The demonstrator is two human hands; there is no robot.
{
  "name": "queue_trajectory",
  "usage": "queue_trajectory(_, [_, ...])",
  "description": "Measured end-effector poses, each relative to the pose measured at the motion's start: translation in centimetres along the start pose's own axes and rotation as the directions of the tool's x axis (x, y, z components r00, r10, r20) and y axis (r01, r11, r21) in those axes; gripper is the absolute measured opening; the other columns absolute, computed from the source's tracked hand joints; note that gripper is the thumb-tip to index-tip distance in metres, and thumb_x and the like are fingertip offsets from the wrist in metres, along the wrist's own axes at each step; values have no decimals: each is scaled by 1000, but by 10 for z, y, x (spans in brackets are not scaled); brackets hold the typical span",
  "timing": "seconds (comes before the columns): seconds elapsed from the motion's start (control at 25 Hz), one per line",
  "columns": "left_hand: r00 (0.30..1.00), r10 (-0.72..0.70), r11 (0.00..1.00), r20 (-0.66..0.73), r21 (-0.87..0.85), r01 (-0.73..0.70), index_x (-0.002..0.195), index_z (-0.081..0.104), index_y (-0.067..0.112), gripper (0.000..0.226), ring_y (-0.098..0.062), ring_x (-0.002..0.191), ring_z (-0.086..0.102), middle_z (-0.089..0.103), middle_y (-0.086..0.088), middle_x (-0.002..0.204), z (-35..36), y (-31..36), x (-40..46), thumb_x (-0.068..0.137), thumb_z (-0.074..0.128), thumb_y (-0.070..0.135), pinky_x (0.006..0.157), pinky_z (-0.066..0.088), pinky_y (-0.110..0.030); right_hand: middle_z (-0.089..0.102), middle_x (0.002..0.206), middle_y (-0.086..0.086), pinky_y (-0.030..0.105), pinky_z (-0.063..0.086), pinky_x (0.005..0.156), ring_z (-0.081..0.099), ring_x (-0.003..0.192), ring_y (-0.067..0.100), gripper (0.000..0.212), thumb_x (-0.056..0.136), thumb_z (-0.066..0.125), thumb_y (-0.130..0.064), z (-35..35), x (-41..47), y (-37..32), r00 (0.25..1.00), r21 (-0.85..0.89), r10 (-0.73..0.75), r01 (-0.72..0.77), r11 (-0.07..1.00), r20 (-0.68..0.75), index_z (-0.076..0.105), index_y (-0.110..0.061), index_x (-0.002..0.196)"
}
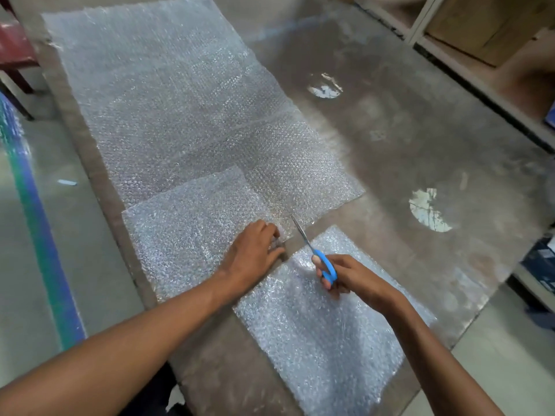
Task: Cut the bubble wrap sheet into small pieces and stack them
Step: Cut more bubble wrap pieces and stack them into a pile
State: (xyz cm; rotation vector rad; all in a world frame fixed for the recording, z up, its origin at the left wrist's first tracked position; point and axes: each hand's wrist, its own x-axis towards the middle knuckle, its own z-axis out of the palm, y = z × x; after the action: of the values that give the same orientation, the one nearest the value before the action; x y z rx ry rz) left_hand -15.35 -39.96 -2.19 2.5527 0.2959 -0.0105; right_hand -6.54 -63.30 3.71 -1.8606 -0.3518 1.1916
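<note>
Head view: right hand (pixel 357 277) fingers grip scissors (pixel 315 250); left hand (pixel 252 253) fingers flat on bubble wrap (pixel 186 115)

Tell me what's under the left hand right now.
The left hand presses on bubble wrap near the scissors. Whatever lies directly beneath the palm is covered.

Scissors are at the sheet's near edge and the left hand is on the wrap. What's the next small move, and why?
Probably close the scissors and push them forward along the cut. The right hand holds the blue handles, the blade tips sit at the near edge of the big sheet, and the left hand presses the wrap flat beside them.
</note>
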Motion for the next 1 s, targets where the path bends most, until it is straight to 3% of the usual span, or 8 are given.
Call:
queue_trajectory(0.08, [999, 34, 999, -26, 29, -33, 126, 60, 26, 35, -8, 97, 54, 58, 8, 113, 0, -2, 3, 99, 63, 48, 87, 56, -29, 60, 71, 11, 26, 36, 49, 53, 55, 21, 59, 88, 62, -74, -5, -3, 1, 998, 47, 60, -60, 997, 6, 66, -16, 82])
queue_trajectory(0.2, [993, 105, 991, -59, 87, -100, 124, 64, 21, 26, -10, 89, 57, 61, 3, 107, -3, -4, 7, 105, 59, 38, 80, 56, -26, 56, 68, 11, 26, 30, 46, 45, 49, 20, 64, 78, 60, -79, -10, -7, 1, 987, 84, 148, -153, 985, 69, 64, -15, 77])
queue_trajectory(0.36, [986, 146, 978, -85, 162, -130, 112, 70, 13, 24, -15, 81, 63, 67, -2, 96, -4, 0, 12, 105, 61, 34, 77, 61, -35, 51, 64, 7, 27, 19, 43, 38, 42, 16, 59, 87, 57, -71, -11, -10, 3, 976, 138, 169, -188, 972, 138, 60, -13, 74])
queue_trajectory(0.48, [976, 175, 972, -129, 181, -151, 103, 71, 14, 19, -12, 72, 61, 66, 1, 87, -3, -3, 14, 101, 66, 33, 71, 62, -32, 49, 65, 7, 34, 12, 47, 35, 42, 16, 58, 92, 53, -67, -11, -6, 5, 975, 170, 159, -184, 968, 153, 58, -11, 79])
queue_trajectory(0.72, [946, 220, 973, -238, 119, -196, 96, 69, 17, 16, -6, 65, 55, 63, 6, 83, -6, -8, 11, 95, 74, 33, 58, 45, -16, 50, 71, 9, 27, 17, 42, 32, 45, 16, 61, 94, 55, -70, -5, 12, 4, 980, 208, 125, -157, 966, 156, 60, -10, 94])
queue_trajectory(0.8, [943, 214, 975, -254, 107, -192, 96, 70, 17, 17, -5, 65, 55, 64, 6, 84, -6, -10, 9, 93, 77, 32, 58, 41, -14, 50, 70, 8, 26, 17, 42, 31, 44, 14, 56, 96, 56, -67, -4, 16, 2, 982, 197, 115, -144, 970, 150, 62, -11, 90])
queue_trajectory(1.0, [943, 216, 976, -253, 71, -204, 99, 71, 15, 18, -9, 68, 61, 66, 4, 87, -3, -11, 10, 95, 72, 32, 58, 58, -23, 51, 66, 5, 25, 19, 43, 28, 46, 15, 53, 98, 61, -65, -5, 19, -2, 990, 128, 109, -120, 984, 95, 65, -17, 75])
